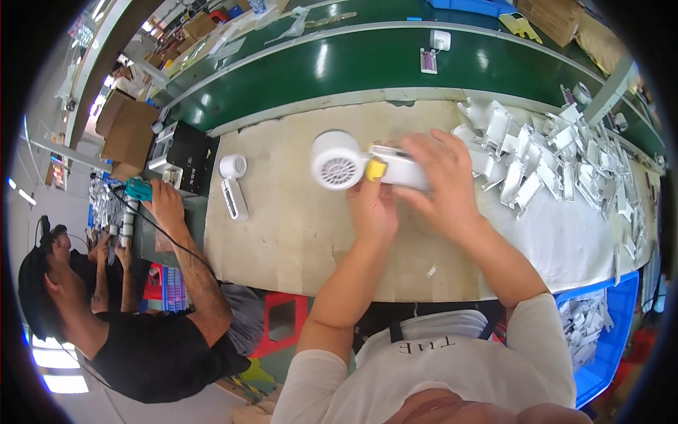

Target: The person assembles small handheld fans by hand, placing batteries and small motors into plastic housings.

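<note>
In front of me, above the table, is a white handheld fan with a round grilled head and a yellow piece at its neck. My left hand is closed around the neck from below, by the yellow piece. Over the fan's handle lies my right hand, thumb below and fingers above, somewhat smeared by motion. The handle's far end is hidden behind that hand. To the left, a similar white fan lies on the table, a dark slot along its handle.
White plastic shells lie heaped on the table's right. A blue bin with white parts stands below. Behind runs a green conveyor carrying a white fan. At left, a co-worker holds a corded teal tool. A small white piece lies near the front edge.
</note>
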Demonstrator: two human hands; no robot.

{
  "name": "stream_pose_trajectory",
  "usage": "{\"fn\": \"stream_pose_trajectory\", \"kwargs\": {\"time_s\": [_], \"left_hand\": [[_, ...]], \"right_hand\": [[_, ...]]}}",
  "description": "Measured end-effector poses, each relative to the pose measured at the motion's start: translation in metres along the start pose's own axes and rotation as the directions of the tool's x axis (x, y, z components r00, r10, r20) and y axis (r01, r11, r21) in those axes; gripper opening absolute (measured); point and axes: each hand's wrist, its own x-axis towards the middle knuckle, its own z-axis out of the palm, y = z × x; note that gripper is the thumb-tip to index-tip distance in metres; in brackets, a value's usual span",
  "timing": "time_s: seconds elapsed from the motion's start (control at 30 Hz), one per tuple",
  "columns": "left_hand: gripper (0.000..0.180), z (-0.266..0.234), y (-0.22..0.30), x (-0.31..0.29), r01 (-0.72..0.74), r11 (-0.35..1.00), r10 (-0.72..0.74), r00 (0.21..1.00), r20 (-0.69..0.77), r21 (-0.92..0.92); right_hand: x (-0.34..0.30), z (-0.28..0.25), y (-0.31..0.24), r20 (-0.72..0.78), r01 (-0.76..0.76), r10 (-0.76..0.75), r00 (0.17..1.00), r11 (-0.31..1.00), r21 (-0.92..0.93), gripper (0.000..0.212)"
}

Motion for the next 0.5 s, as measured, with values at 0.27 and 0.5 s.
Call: {"fn": "stream_pose_trajectory", "kwargs": {"time_s": [0.27, 0.5], "left_hand": [[0.029, 0.005, 0.023, 0.008, -0.027, 0.994, 0.032, 0.999, 0.042, -0.106], [0.029, 0.011, 0.064, 0.011, -0.119, 0.991, 0.123, 0.990, 0.068, -0.066]], "right_hand": [[-0.007, 0.004, 0.005, 0.424, -0.603, 0.446, 0.788, 0.421, 0.677, 0.035], [0.028, 0.008, -0.004, 0.067, 0.030, -0.088, 0.994, 0.798, 0.602, 0.033]]}}
